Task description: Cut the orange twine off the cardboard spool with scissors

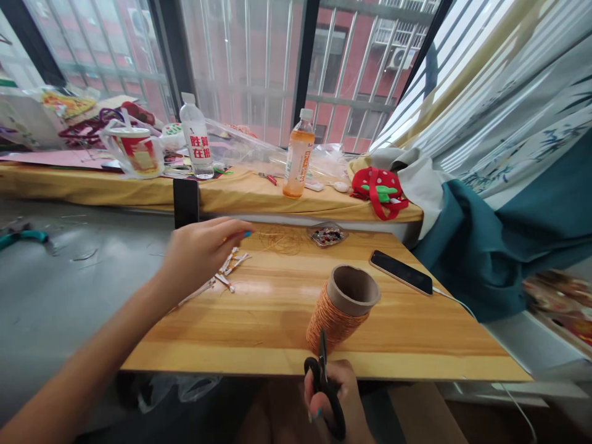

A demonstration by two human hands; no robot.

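Observation:
My right hand grips a pair of scissors by its black handles, near the table's front edge. The blades point away from me, in front of a cardboard tube wound with orange cord that stands on the table. Reaching over the table's left part, my left hand has its fingertips pressed together; whatever they may pinch is too fine to make out. Just past those fingertips lies a loose tangle of thin thread. Below the hand are several small white strips with orange ends.
A clear dish of beads sits at the table's back. At right lies a phone on a white cable. The sill holds an orange drink bottle, a clear bottle, a plastic cup and a red dotted pouch.

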